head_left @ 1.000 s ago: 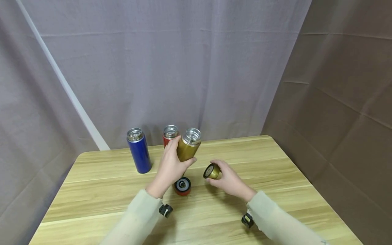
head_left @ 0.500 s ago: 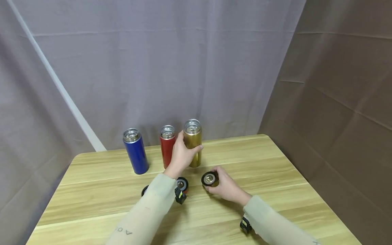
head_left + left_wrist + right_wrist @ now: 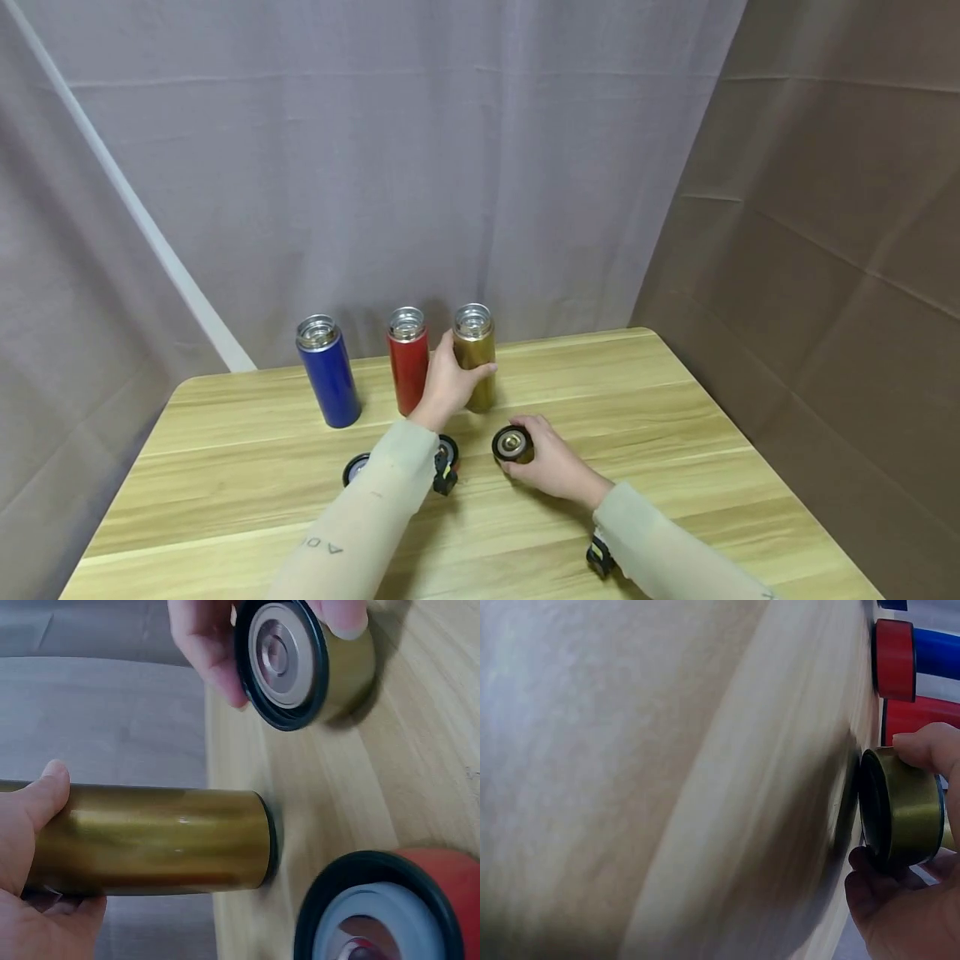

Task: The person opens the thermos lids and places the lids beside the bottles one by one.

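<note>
A lidless gold thermos bottle (image 3: 477, 358) stands upright near the table's back edge, its steel mouth bare. My left hand (image 3: 448, 385) grips it round the upper body; in the left wrist view its base is at the table. Lower and to the right, my right hand (image 3: 553, 462) holds the gold lid (image 3: 513, 447) between thumb and fingers, inner side up, at or just above the tabletop. To the left of the gold bottle are a red thermos bottle (image 3: 408, 367) and a blue thermos bottle (image 3: 330, 375), both upright and lidless.
A red lid (image 3: 435, 892) lies inner side up in front of the bottles, partly hidden by my left wrist in the head view. Another dark-rimmed lid (image 3: 352, 469) is half covered by my left sleeve. Behind the wooden table (image 3: 675, 467) hangs a grey curtain (image 3: 390, 167).
The gold bottle, tilted and raised before, has gone back and down to stand beside the red one. The gold lid has been lowered and turned inner side up. My left hand stays on the bottle.
</note>
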Available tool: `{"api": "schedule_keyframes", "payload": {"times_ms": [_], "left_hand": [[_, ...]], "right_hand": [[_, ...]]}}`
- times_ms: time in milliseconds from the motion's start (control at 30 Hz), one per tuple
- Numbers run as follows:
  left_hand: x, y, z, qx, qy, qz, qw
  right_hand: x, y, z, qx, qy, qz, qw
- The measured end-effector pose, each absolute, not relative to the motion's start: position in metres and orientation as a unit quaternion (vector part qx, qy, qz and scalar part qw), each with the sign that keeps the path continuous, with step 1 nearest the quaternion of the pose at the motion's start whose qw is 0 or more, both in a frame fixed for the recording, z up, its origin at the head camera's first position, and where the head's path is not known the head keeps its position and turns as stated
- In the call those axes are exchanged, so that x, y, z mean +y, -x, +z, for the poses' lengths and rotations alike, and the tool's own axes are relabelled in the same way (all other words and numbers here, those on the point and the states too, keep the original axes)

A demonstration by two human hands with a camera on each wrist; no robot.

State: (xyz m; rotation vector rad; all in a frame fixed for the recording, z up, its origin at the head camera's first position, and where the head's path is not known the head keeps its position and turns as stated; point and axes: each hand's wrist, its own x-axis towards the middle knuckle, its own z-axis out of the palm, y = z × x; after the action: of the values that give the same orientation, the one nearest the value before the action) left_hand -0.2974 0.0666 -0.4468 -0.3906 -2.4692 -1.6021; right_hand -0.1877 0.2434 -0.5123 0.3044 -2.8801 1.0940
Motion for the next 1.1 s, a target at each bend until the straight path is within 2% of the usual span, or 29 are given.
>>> {"api": "schedule_keyframes", "payload": {"times_ms": [500,767,967,1100], "left_hand": [[0.069,0.296,-0.461,-0.834,0.151,-0.526,0.073],[0.063,0.299,-0.464,-0.842,0.144,-0.516,0.067],[0.051,0.277,-0.466,-0.877,0.155,-0.453,0.045],[0.035,0.251,-0.46,-0.899,0.204,-0.385,0.05]], "right_hand": [[0.246,0.184,-0.513,-0.945,-0.144,0.291,0.039],[0.243,0.192,-0.514,-0.951,-0.15,0.264,0.051],[0.24,0.191,-0.521,-0.954,-0.147,0.254,0.056],[0.241,0.186,-0.52,-0.961,-0.133,0.233,0.07]]}}
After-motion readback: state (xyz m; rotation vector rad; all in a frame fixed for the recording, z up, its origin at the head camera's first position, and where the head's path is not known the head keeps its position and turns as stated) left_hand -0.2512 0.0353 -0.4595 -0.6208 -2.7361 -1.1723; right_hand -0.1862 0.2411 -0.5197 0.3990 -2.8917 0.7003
